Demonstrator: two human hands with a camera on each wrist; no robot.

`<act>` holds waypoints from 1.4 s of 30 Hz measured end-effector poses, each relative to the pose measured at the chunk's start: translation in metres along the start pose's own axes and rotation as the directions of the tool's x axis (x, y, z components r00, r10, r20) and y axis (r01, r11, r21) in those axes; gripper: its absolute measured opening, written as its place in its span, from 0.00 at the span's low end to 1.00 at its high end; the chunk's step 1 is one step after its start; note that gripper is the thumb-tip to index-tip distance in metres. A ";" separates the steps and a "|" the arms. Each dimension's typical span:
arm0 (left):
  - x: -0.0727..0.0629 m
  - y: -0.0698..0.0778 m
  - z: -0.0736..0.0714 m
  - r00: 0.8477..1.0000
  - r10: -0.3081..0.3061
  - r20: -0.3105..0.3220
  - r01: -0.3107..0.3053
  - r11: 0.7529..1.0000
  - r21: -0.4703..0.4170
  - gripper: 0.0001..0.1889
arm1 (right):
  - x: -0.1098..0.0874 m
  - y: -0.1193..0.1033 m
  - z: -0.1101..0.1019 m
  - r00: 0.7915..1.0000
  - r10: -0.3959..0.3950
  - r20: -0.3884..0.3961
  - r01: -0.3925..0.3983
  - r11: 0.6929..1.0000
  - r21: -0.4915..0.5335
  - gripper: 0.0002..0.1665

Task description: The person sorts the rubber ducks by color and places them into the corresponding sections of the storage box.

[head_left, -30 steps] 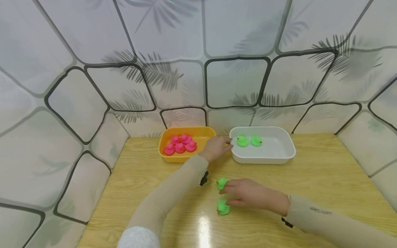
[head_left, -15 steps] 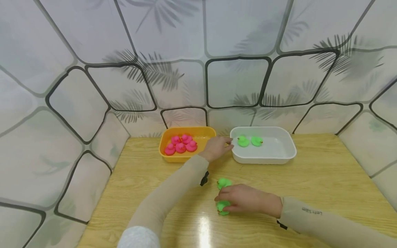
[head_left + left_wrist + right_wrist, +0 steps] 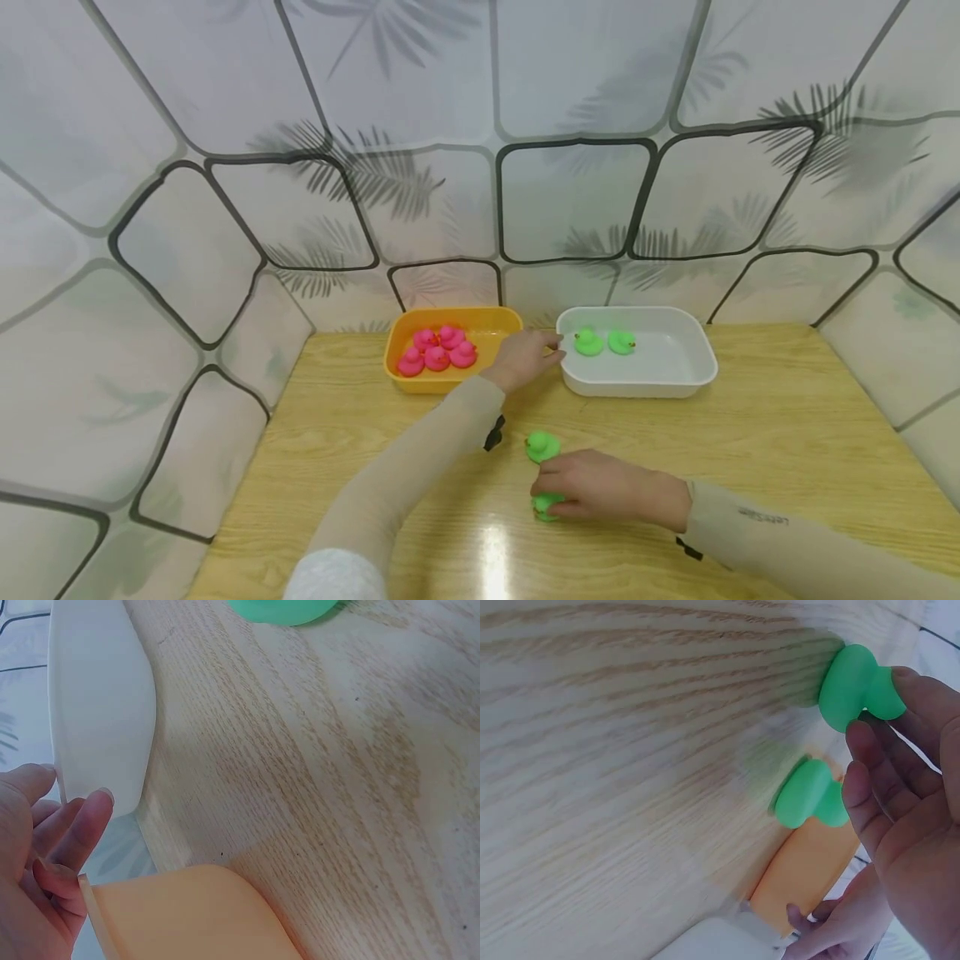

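At the white bin's left rim, my left hand rests with its fingertips. The white bin and the orange bin both meet its fingers in the left wrist view. Lower on the table, my right hand pinches a green rubber duck between thumb and fingers; in the head view the hand covers part of it. Just beyond stands another green duck on the wood. Two green ducks sit inside the white bin, and several pink ducks fill the orange bin's left side.
Both bins stand side by side at the back of the wooden table, close to a patterned curtain. The curtain also rises along the left and right sides. My left forearm crosses the table's middle.
My right hand has come down from between the two loose green ducks, closed on the nearer one and shifted it slightly right. The left hand stays put.
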State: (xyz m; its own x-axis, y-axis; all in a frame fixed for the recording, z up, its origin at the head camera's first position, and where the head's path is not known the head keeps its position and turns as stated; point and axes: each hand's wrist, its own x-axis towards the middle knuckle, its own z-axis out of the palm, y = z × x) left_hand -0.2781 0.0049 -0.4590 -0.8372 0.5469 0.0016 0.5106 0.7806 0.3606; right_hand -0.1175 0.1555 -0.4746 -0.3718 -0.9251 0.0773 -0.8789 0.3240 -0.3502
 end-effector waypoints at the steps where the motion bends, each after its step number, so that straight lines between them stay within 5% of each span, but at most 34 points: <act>1: 0.000 0.000 0.000 1.000 0.001 0.000 -0.001 1.000 0.000 0.22 | -0.002 0.000 -0.001 1.000 0.012 0.002 -0.012 1.000 -0.002 0.10; 7: 0.000 0.000 0.000 1.000 0.011 0.003 -0.011 1.000 -0.005 0.22 | -0.020 0.005 -0.011 0.995 0.100 0.004 -0.100 0.995 0.013 0.11; 23: 0.000 -0.001 0.001 1.000 0.017 -0.005 -0.017 1.000 -0.016 0.21 | -0.073 0.033 -0.068 0.960 0.240 -0.144 -0.237 0.971 0.043 0.11; 29: 0.000 0.000 0.001 1.000 0.015 -0.012 -0.015 1.000 -0.010 0.20 | -0.087 0.047 -0.093 0.938 0.259 -0.231 -0.277 0.959 -0.051 0.13; 42: 0.001 -0.002 0.004 1.000 0.001 -0.011 -0.001 1.000 -0.007 0.21 | -0.107 0.091 -0.137 0.893 0.381 -0.238 -0.416 0.902 -0.116 0.14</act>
State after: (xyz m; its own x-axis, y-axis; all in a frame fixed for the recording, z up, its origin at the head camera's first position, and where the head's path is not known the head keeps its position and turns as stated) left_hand -0.2798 0.0050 -0.4632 -0.8387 0.5444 0.0126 0.5103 0.7776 0.3672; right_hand -0.1988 0.3113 -0.3870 -0.7381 -0.6560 0.1575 -0.6730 0.6998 -0.2396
